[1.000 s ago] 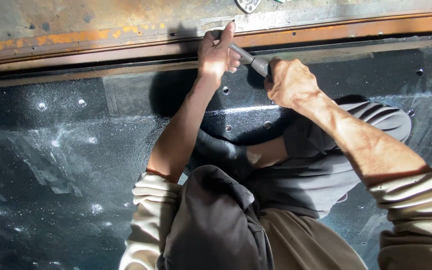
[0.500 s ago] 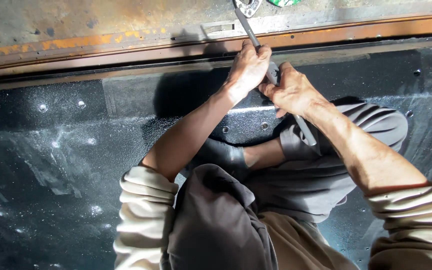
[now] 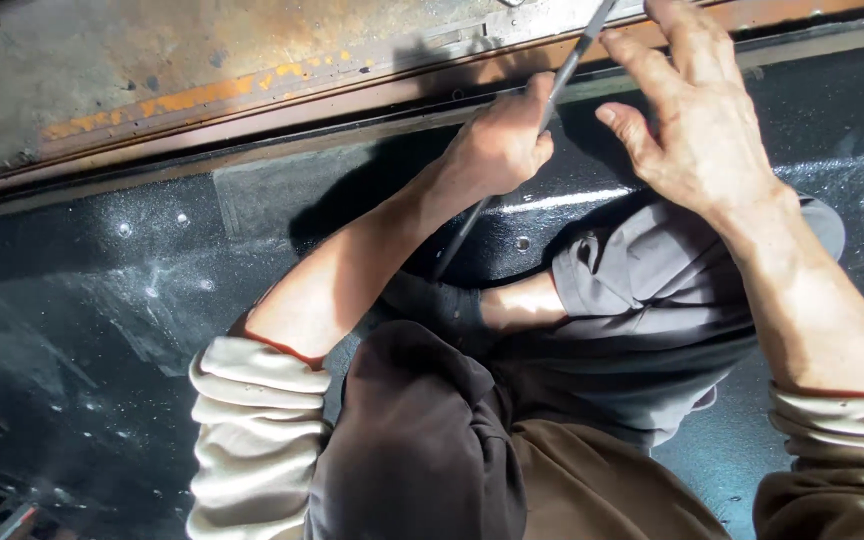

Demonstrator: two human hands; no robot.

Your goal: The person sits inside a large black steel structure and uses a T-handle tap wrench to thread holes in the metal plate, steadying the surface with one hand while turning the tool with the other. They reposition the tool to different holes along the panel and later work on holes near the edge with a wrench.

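Black speckled sheet-metal floor (image 3: 102,300) meets a rusty brown steel rail (image 3: 252,100). Left hand (image 3: 497,150) is fisted round a thin grey metal rod (image 3: 567,70) (levering, apparently); right hand (image 3: 697,120) hovers spread, empty, beside it and probably must grasp it.

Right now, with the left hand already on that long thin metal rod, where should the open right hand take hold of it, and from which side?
Grip the long thin metal rod on its bare upper stretch, just above the left hand, coming from the right. The rod slants up to the right, and the open right hand already has its fingers beside that stretch.
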